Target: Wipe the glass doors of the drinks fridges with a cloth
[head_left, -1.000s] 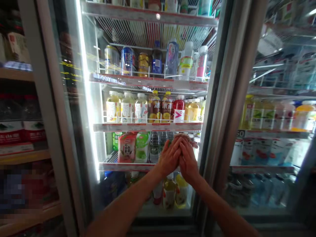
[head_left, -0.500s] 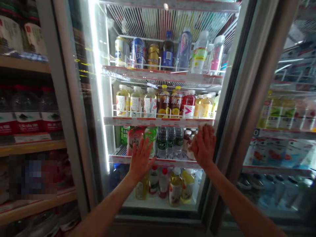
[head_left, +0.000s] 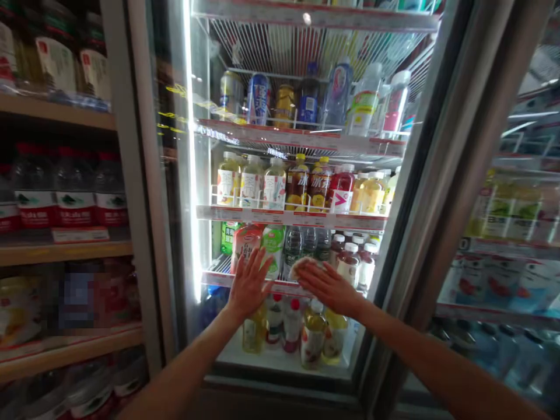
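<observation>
A lit drinks fridge fills the middle of the view, its glass door (head_left: 245,373) between me and the bottles. My left hand (head_left: 250,286) is open, fingers spread and palm toward the glass, in front of a red drink pack and a green one (head_left: 273,248). A pale, crumpled cloth (head_left: 301,267) shows past the fingertips of my right hand (head_left: 330,287), which keeps it pressed under the fingers at the glass. Behind that hand are clear water bottles (head_left: 294,242) and white-capped bottles (head_left: 349,262). Most of the cloth is hidden by the hand.
A metal door frame (head_left: 422,192) runs up the right side, with another fridge of drinks beyond it. On the left, wooden-edged shelves (head_left: 65,252) hold red-labelled bottles (head_left: 72,192). More bottles (head_left: 312,338) stand at the fridge's bottom.
My right hand has swept left and down across the glass with the cloth, from near the right frame to the middle. My left hand stays nearly in place; the view has shifted slightly.
</observation>
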### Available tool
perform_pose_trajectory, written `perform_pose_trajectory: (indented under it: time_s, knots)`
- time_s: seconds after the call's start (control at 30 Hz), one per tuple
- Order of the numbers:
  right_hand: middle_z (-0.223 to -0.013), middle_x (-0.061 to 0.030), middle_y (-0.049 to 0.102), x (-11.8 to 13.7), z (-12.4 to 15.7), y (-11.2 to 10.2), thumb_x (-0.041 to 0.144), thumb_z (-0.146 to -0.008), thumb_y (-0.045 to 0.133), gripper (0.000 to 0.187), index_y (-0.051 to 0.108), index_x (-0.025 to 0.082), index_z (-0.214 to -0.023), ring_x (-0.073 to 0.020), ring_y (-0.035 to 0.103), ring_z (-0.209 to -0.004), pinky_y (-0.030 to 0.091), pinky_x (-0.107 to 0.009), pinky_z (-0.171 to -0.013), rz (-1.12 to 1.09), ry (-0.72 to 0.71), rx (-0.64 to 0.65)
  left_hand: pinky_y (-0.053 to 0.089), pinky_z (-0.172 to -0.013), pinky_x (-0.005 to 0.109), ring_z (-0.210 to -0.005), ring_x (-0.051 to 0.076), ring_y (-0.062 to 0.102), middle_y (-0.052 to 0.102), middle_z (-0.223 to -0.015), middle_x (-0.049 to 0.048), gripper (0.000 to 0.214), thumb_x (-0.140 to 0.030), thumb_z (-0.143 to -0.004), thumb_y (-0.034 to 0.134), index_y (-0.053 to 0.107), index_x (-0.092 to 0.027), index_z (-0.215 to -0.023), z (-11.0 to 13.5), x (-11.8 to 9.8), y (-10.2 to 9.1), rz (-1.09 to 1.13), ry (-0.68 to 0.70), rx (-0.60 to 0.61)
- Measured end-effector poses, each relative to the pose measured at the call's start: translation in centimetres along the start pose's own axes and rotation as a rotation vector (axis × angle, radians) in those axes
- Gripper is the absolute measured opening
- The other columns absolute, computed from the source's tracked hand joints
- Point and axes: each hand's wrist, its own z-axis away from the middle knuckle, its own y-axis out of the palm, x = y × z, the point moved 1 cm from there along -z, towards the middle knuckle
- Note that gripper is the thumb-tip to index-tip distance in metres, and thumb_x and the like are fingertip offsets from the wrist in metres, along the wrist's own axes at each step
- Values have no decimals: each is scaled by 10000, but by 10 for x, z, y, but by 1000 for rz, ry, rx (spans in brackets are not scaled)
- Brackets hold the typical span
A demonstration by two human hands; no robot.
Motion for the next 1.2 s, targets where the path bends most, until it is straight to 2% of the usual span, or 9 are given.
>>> perform_pose_trajectory:
  time_s: [0.03,0.2,0.33,0.4,0.57,0.77,0.93,1.1,1.2]
  knots:
    - [-1522,-5,165,2,-8,1,172,-852,437,515,369,210,-1362,-180,116,-1407,77,-421,-1168,-7,3,9,145,-1130,456,-1397,228,144,312,-1461,144,622,-309,-879,465,215,-173,-1431,-1,5,-2,-10,-27,-10]
    - [-1504,-97,218,-12,-53,6,190,-826,450,585,319,122,-1392,-219,44,-1414,45,-478,-1155,32,430,-73,148,-1122,475,-1405,249,90,208,-1500,141,682,-318,-877,477,134,-186,-1451,-4,33,-12,-60,-140,-55]
    - [-1490,-50,275,23,-70,20,182,-821,473,524,413,149,-1340,-199,55,-1413,48,-417,-1168,-96,6,-8,163,-1118,467,-1404,249,92,211,-1495,159,680,-336,-884,463,131,-160,-1450,7,50,-19,-97,-161,-23]
    - [-1482,-17,296,33,-79,24,170,-830,463,493,437,177,-1322,-182,72,-1412,22,-411,-1170,-109,-92,-15,174,-1113,471,-1403,253,100,228,-1488,171,669,-339,-889,451,138,-148,-1448,15,57,-22,-117,-180,-4]
    - [-1484,-80,279,26,-113,30,173,-839,442,550,355,152,-1382,-235,110,-1407,70,-494,-1151,-99,253,-24,195,-1101,496,-1395,264,145,258,-1475,178,629,-351,-898,416,172,-151,-1442,31,74,-26,-141,-266,22]
    - [-1445,-35,367,70,-127,45,179,-869,412,505,371,170,-1372,-177,249,-1368,232,-400,-1135,-259,-118,28,208,-1095,509,-1391,271,166,258,-1478,172,629,-347,-892,411,175,-150,-1440,47,94,-31,-157,-344,76]
    - [-1489,-72,262,69,-163,52,170,-880,411,567,259,147,-1425,-239,162,-1396,163,-492,-1137,-250,180,-25,232,-1079,523,-1379,286,208,276,-1469,183,620,-369,-897,396,192,-133,-1432,62,112,-36,-199,-424,109]
    - [-1447,-61,362,113,-171,70,231,-908,394,485,349,123,-1379,-199,284,-1354,279,-384,-1114,-325,-75,-38,242,-1077,519,-1371,290,235,288,-1464,185,616,-361,-886,395,217,-121,-1425,75,131,-47,-233,-470,138]
    - [-1436,-69,379,116,-197,75,220,-910,396,466,364,138,-1367,-201,287,-1354,276,-418,-1113,-353,-36,-51,243,-1079,516,-1374,286,226,282,-1466,185,604,-339,-882,388,232,-112,-1420,77,142,-60,-243,-488,137]
